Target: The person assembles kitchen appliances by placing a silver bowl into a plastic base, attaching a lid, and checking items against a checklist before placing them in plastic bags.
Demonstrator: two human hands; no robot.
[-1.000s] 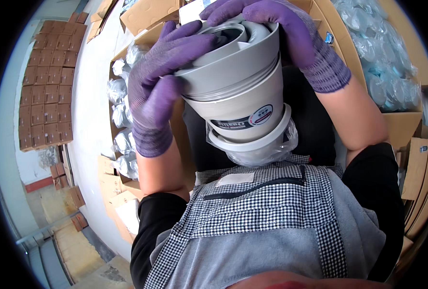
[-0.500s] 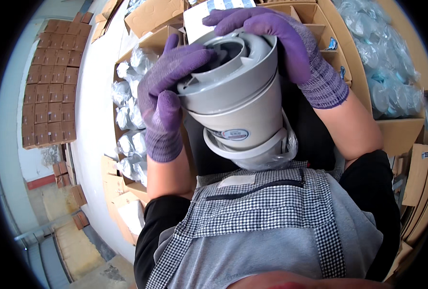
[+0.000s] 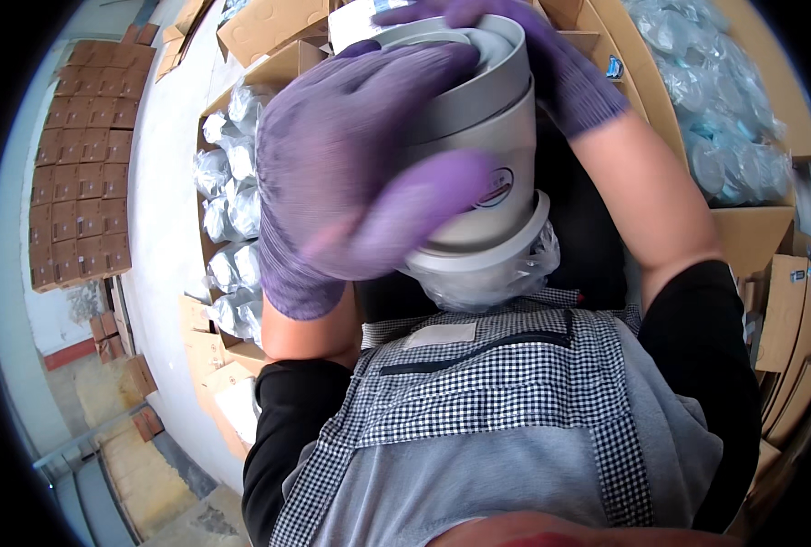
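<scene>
A two-tone grey plastic bucket-like container [image 3: 515,137] stands tilted in front of my lap. It has a darker grey top section with an inner ring, and a small round label on its side. A pale curved band, like a handle, runs around its lower part, and clear plastic film [image 3: 483,284] bunches under it. My left hand [image 3: 351,173], in a purple-grey glove, lies over the container's left side. Its fingers reach across the rim and its thumb stretches over the wall, smeared by motion. My gloved right hand [image 3: 537,55] curls around the far right rim; its fingertips are partly hidden.
An open carton [image 3: 291,77] at my left holds several plastic-wrapped items [image 3: 232,205]. At the right, another large carton [image 3: 754,239] contains bagged clear items [image 3: 733,109]. A divided carton [image 3: 624,46] stands behind the container. Stacked brown boxes [image 3: 82,164] line the far left.
My left hand has swung down and inward over the container's side. The container has turned and tipped, so its label now sits higher and farther right. My right hand has shifted slightly away from me.
</scene>
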